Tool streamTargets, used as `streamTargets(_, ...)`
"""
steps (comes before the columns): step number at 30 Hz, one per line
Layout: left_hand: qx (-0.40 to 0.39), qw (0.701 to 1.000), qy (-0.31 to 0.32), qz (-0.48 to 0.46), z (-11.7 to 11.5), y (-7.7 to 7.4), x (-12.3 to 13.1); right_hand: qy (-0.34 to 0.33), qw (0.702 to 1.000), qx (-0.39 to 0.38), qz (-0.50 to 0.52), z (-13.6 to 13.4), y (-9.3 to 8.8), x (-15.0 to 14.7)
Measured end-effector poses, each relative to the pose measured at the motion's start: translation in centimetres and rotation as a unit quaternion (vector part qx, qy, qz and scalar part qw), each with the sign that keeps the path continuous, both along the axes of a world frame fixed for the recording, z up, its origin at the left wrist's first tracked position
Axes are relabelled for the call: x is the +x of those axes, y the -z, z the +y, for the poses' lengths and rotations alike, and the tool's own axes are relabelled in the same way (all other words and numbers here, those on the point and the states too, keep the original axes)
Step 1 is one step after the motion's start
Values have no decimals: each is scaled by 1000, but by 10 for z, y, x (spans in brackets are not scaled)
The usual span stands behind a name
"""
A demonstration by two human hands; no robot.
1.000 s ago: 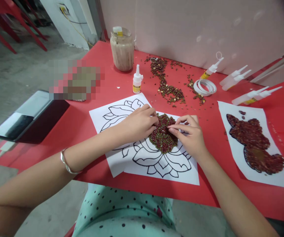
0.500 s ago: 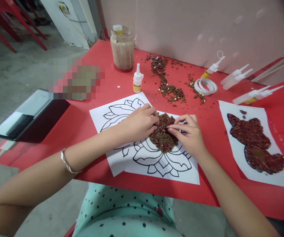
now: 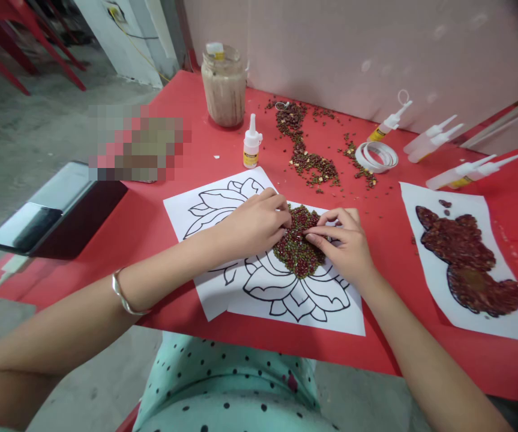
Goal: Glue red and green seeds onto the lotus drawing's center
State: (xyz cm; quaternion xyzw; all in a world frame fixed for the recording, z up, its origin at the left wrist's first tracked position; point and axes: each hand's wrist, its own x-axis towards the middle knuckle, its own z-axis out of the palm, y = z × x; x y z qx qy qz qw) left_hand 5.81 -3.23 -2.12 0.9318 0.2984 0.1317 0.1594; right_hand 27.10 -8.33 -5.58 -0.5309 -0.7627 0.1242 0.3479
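Observation:
A sheet of white paper (image 3: 237, 303) printed with a black-outlined flower lies in front of me. Red and green beans (image 3: 299, 252) cover the flower's middle. My right hand (image 3: 342, 243) comes in from the right, thumb and forefinger pinched together over the beans; whatever is between the tips is too small to name. At the beans' left edge, my left hand (image 3: 259, 222) rests with its fingers curled in and the tips partly hidden. Beneath my left forearm is a second sheet with a flower outline (image 3: 216, 198).
Loose beans (image 3: 313, 168) lie scattered behind the sheets, near a glue bottle (image 3: 251, 150) and a jar (image 3: 224, 90). Several more bottles (image 3: 461, 171) and a tape roll (image 3: 376, 157) are at the right. A bean-covered picture (image 3: 470, 258) lies far right; a phone (image 3: 38, 210) leans at left.
Both hands hold almost the same places over the beans. The view has shifted very slightly; nothing else has visibly moved.

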Motion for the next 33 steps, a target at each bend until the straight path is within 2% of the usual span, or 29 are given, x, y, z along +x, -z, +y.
streamTargets(15, -7, 1000, -6, 1, -2, -2, 0, 33, 999, 34, -13, 2, -1, 7)
streamTargets(17, -4, 1000, -4, 1, -2, -2, 0, 54, 998, 35, -8, 4, -2, 13)
streamTargets(20, -4, 1000, -3, 1, -2, 0, 0, 122, 991, 41, 35, 8, -4, 26)
streamTargets(23, -8, 1000, -4, 1, -2, 0, 1, 196, 968, 33, 152, 13, -7, 41)
streamTargets(27, -2, 1000, -23, 9, 1, -1, 0, 233, 901, 29, 366, 19, -9, 52)
streamTargets(30, 11, 998, -47, 41, 10, -1, 1, 260, 859, 23, 440, 22, -11, 53)
streamTargets(33, 55, 994, -60, 71, 28, -4, 10, 268, 843, 14, 465, 22, -12, 52)
